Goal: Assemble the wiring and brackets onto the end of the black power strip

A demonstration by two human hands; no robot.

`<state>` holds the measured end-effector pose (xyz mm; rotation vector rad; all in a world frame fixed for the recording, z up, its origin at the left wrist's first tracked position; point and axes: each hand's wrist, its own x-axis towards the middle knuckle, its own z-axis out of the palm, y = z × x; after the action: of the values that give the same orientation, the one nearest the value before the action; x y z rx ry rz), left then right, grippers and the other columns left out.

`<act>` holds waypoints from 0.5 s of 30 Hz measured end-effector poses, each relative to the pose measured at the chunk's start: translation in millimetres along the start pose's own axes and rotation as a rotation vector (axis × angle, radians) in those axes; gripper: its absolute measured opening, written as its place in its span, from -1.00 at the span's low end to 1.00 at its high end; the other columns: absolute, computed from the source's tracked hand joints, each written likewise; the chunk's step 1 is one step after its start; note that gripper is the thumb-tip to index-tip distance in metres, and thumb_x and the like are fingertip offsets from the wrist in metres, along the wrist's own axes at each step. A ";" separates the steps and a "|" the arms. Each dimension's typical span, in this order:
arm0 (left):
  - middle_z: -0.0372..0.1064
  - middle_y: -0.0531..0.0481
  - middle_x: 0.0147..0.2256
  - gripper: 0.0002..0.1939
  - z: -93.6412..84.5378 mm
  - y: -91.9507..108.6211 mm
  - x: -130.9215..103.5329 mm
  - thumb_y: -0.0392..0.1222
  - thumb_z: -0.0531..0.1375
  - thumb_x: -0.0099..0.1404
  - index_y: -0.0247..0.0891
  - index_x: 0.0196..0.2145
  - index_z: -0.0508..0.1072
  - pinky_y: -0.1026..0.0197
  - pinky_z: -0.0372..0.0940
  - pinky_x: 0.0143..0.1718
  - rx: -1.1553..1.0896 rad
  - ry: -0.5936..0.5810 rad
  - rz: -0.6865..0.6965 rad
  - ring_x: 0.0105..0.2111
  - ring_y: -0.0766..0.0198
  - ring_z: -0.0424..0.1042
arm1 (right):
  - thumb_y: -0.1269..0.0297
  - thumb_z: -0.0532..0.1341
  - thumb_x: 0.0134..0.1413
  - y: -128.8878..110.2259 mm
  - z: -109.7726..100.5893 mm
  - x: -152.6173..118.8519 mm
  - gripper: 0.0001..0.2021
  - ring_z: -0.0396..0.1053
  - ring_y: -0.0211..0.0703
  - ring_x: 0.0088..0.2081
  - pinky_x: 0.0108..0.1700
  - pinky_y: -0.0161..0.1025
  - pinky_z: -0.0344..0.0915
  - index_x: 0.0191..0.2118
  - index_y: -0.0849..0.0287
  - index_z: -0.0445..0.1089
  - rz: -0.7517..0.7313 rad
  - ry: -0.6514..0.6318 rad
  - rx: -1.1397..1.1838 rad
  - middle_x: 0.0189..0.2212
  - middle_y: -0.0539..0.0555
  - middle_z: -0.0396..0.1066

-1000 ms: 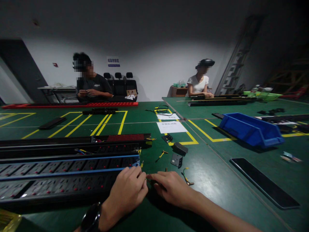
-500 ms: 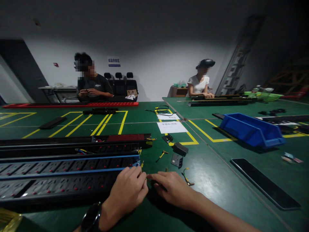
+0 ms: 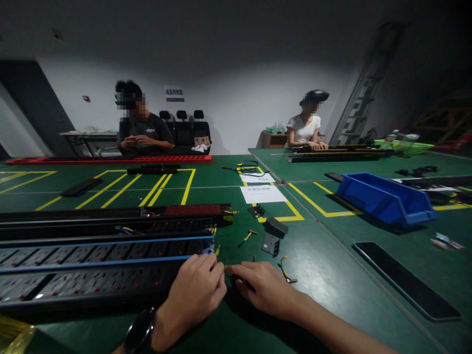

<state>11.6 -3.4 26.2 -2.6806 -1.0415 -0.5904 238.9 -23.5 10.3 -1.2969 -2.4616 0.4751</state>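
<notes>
My left hand (image 3: 199, 285) is closed at the right end of the nearest black power strip (image 3: 99, 285), its fingers curled so that whatever they pinch is hidden. Almost touching it, my right hand (image 3: 267, 290) has its index finger reaching to the left fingertips and the other fingers bent under. Anything between the two hands is too small to name. Behind the nearest strip lies a blue-edged power strip (image 3: 110, 253). Short yellow-green wires lie around, one (image 3: 248, 237) beyond my hands and another (image 3: 285, 270) just past my right hand.
Black end pieces (image 3: 271, 244) and a small black block (image 3: 276, 227) lie beyond my hands. To the right are a blue bin (image 3: 383, 201) and a phone-like black slab (image 3: 405, 280). White paper sheets (image 3: 263, 194) lie mid-table. Two people (image 3: 145, 132) sit across the table.
</notes>
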 end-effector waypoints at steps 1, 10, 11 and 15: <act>0.47 0.00 -0.34 -0.86 0.2 -0.1 0.1 -0.36 0.19 0.34 -0.16 -0.36 0.44 0.06 0.18 -0.24 0.001 0.002 0.001 -0.31 0.10 0.44 | 0.41 0.15 0.31 0.0 -0.1 0.1 -0.53 0.58 -0.09 -0.15 -0.15 -0.24 0.33 0.26 0.00 0.45 0.000 0.001 0.000 -0.11 0.07 0.63; 0.45 0.00 -0.35 -0.85 -0.1 -0.6 0.2 -0.37 0.17 0.34 -0.17 -0.37 0.44 0.05 0.17 -0.26 -0.002 0.009 0.007 -0.32 0.09 0.44 | 0.42 0.15 0.30 -2.6 0.1 -1.9 -0.54 0.58 -0.10 -0.16 -0.14 -0.24 0.33 0.25 -0.01 0.45 0.001 0.002 -0.006 -0.10 0.06 0.63; 0.45 0.00 -0.35 -0.84 -0.4 -0.6 0.1 -0.37 0.17 0.34 -0.16 -0.37 0.44 0.04 0.17 -0.26 -0.003 0.010 0.008 -0.32 0.08 0.44 | 0.41 0.15 0.30 -2.9 0.8 -1.8 -0.55 0.58 -0.10 -0.16 -0.15 -0.24 0.34 0.24 0.00 0.45 -0.002 -0.001 -0.009 -0.10 0.06 0.63; 0.45 0.00 -0.35 -0.84 -1.8 0.2 0.5 -0.36 0.17 0.35 -0.16 -0.36 0.44 0.03 0.18 -0.26 -0.009 -0.001 -0.001 -0.32 0.07 0.45 | 0.39 0.12 0.31 3.0 0.3 -1.6 -0.54 0.60 -0.04 -0.16 -0.15 -0.19 0.38 0.26 0.03 0.45 0.022 0.085 -0.076 -0.11 0.10 0.64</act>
<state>11.6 -3.8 28.0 -2.6883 -1.0427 -0.5952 241.9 -23.3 8.6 -1.3456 -2.4186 0.3278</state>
